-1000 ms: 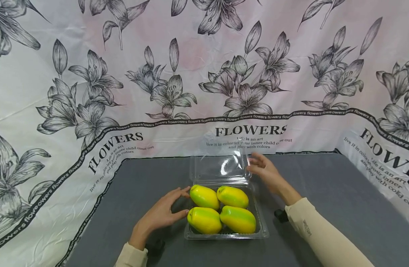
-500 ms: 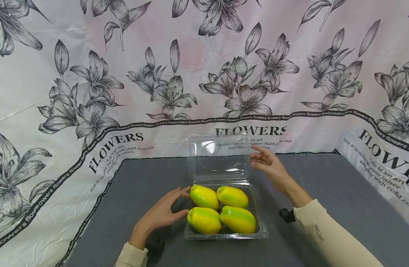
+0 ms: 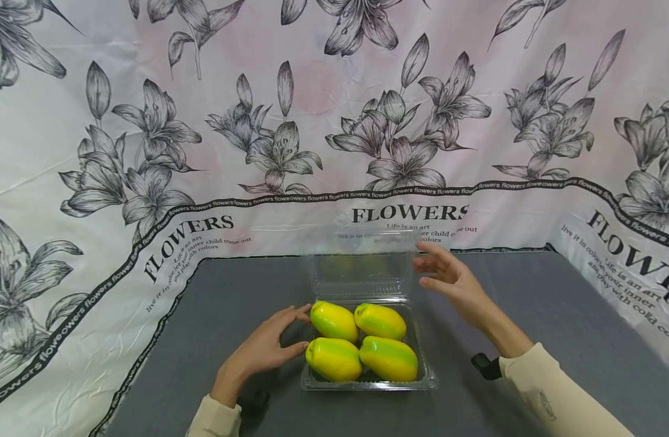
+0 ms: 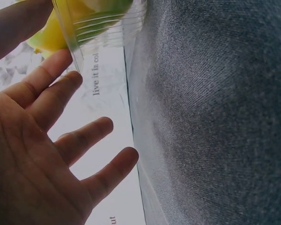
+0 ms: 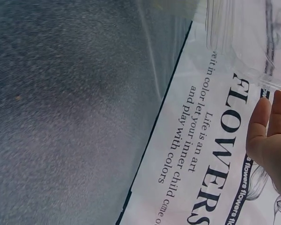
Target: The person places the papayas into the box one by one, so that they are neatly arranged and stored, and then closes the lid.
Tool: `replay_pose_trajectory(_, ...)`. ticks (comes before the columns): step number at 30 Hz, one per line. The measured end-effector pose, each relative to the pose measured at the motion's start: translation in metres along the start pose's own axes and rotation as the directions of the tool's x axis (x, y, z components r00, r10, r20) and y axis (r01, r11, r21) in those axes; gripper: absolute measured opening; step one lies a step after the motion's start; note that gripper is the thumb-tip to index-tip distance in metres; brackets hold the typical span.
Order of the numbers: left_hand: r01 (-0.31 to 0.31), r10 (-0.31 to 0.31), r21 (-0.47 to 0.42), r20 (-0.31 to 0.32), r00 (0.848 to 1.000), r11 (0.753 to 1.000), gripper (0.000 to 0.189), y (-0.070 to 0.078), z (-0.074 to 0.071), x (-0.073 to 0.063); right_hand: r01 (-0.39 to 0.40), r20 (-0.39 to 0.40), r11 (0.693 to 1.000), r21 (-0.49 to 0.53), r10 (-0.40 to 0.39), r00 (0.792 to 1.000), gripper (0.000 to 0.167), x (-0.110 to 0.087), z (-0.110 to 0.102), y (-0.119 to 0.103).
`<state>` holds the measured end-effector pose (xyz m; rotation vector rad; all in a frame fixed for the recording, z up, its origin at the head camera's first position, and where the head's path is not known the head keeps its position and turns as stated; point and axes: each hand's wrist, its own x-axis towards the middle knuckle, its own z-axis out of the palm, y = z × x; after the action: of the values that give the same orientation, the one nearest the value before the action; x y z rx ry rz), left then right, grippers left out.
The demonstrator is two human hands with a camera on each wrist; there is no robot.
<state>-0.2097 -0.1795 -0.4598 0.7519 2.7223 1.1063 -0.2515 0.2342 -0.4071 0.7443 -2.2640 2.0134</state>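
A clear plastic clamshell box sits on the grey table with its lid raised behind it. Several yellow-green fruits, mango-like in shape, fill the base, among them a front left fruit and a front right fruit. My left hand is at the box's left side, fingers spread, fingertips and thumb right at the wall. In the left wrist view, two fingertips of that hand meet the ribbed plastic wall. My right hand is just right of the lid, fingers loosely bent, holding nothing.
The grey tabletop extends on both sides of the box. A white cloth printed with flowers and lettering hangs close behind and around the table. Dark straps show at both wrists.
My right hand has moved to the right, away from the lid's edge. The lid's tilt has shifted over these frames. My left hand and the fruits have stayed in place.
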Motion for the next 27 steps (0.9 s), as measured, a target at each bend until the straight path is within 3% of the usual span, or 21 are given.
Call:
replay_pose_trajectory(9,0.007,-0.007,0.01,-0.002,1.0,1.0,0.044,0.0,0.001,0.0,0.031,0.034,0.991,-0.128,-0.027,0.999,0.053,-0.023,-0.002,-0.003)
replay_pose_trajectory(18,-0.006,0.006,0.005,-0.001,1.0,1.0,0.044,0.001,0.0,0.0,0.059,0.093,0.992,-0.115,-0.048,0.994,0.042,-0.041,-0.003,-0.001)
replay_pose_trajectory(27,0.017,-0.017,0.027,-0.005,1.0,0.999,0.044,0.003,0.001,0.001,0.013,0.111,0.985,-0.172,0.006,0.994,0.041,-0.058,-0.005,0.004)
